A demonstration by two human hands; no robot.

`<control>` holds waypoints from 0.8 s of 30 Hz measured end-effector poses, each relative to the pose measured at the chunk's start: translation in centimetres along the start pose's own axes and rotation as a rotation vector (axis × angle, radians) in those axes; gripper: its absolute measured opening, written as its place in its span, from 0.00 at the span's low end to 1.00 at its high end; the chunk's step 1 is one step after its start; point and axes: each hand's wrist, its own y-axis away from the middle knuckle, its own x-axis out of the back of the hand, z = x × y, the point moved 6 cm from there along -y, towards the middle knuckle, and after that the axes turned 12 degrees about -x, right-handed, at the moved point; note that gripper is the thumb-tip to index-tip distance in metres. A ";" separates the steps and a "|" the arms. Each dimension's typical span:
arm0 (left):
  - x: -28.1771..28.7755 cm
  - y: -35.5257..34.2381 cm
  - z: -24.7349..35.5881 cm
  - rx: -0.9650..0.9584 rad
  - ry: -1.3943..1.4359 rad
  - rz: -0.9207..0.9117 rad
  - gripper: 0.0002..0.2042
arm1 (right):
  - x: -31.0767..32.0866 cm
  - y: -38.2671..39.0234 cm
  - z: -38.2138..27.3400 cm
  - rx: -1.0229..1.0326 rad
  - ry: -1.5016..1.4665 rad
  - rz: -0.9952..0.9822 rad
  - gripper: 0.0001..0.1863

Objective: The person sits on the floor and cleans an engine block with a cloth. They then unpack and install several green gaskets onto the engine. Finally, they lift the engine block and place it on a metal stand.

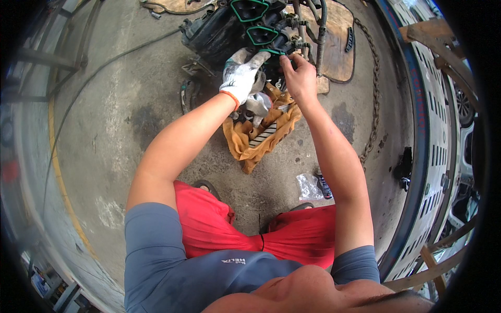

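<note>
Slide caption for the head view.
Gloved left hand and bare right hand at a green seal on a black part.

I see gloved left hand (242, 73) and bare right hand (301, 79) at green-edged black part (255, 24), far; brown cloth (241, 143) nearer; chain (375, 78) right.

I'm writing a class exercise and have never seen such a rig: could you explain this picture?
There is no robot here: a person works by hand, seen from a head-worn camera looking down. Its fisheye lens bends straight edges. The left hand, in a white glove, and the ungloved right hand both reach to a black machine part with green-edged openings; whether either holds it is hard to tell. Nearer the person is a brown cloth; on the floor lie a chain and a clear plastic bag.
</note>
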 end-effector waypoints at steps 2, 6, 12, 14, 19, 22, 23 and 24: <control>-0.2 -0.2 -0.6 0.039 0.104 -0.037 0.17 | -0.3 -0.2 0.4 -0.012 -0.035 -0.017 0.17; -0.2 -0.8 -1.5 0.057 0.116 -0.063 0.16 | -0.5 -0.2 0.5 0.003 -0.058 -0.027 0.17; -0.5 -0.9 -1.2 0.046 0.163 -0.061 0.09 | -0.4 -0.2 0.1 -0.005 -0.051 -0.040 0.17; -0.7 -0.8 -1.1 0.055 0.199 -0.074 0.09 | -0.3 -0.2 0.2 0.002 -0.053 -0.035 0.17; -0.4 -1.1 -1.6 0.065 0.152 -0.081 0.08 | -0.2 -0.2 0.0 -0.018 -0.072 -0.066 0.17; -0.4 -1.4 -2.2 0.052 0.151 -0.091 0.10 | -0.3 -0.4 0.0 -0.011 -0.079 -0.091 0.17; -0.4 -1.5 -2.4 0.044 0.152 -0.096 0.10 | -0.3 -0.5 0.0 0.003 -0.068 -0.092 0.17; -0.4 -1.5 -2.6 0.047 0.168 -0.107 0.11 | -0.4 -0.6 0.0 0.017 -0.057 -0.093 0.17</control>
